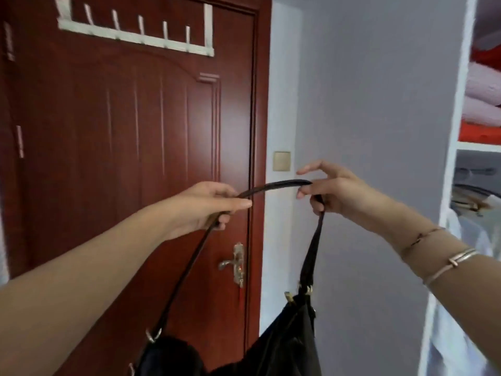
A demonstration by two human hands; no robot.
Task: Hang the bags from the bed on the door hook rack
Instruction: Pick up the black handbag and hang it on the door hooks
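The left hand (210,206) is closed around a thin, dark, rounded strap (273,185), thumb and fingers pinching it where it bends downward. The right hand (333,189) grips the same strap with its lower fingers curled, index finger and thumb held loosely out. Between the hands the strap arches in a shallow curve; from each hand it drops to a black bag (287,340) hanging below them, soft and slouchy, with small brass-coloured rings at the strap ends. Two thin metal bracelets (447,263) circle the right wrist.

Behind the hands stands a glossy reddish-brown door (130,137) with grooved panels and an arched moulding. A white hook rack (135,36) hangs over the door's top, well above the strap, its pegs bare. Low on the door's right side is a brass lever handle (234,263). Right of the door is a matte grey wall with a square beige switch (282,160). Farther right, a white wardrobe (458,109) holds folded pink and red bedding on its shelf and pale garments hanging below.
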